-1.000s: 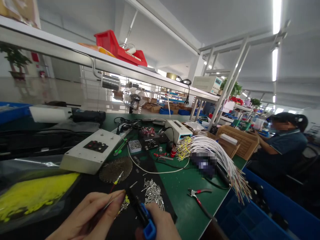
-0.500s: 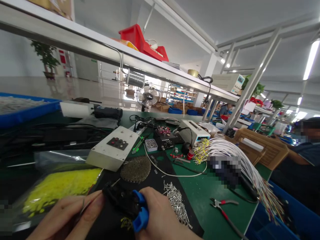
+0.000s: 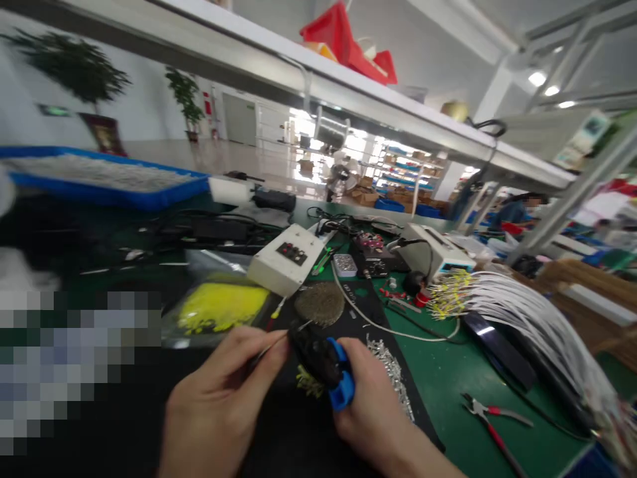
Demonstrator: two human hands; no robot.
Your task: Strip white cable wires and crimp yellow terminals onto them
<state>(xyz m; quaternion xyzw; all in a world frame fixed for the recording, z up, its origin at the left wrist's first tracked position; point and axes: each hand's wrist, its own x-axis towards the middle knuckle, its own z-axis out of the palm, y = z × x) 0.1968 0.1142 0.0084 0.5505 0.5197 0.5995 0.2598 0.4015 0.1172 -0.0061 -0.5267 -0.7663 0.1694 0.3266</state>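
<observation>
Left hand (image 3: 219,392) pinched a thin greyish wire (image 3: 271,346) at the black-headed, blue-handled tool (image 3: 318,355) gripped by the right hand (image 3: 373,398), above the black mat (image 3: 288,441). Wire-feeding, apparently; next move called for steady alignment.

"What's the surface (image 3: 432,368) like?"
"Green, partly covered by a black mat (image 3: 293,435)."
"And on the mat?"
"A heap of small silvery pieces (image 3: 395,380) and a brownish, rounded pile (image 3: 318,304)."
"To the right?"
"Red-handled cutters (image 3: 478,407), handles spread, and a thick bundle of white wires (image 3: 522,302)."
"Left side?"
"A pale box (image 3: 279,275) with a dark panel, beside a clear bag of yellow pieces (image 3: 223,307)."
</observation>
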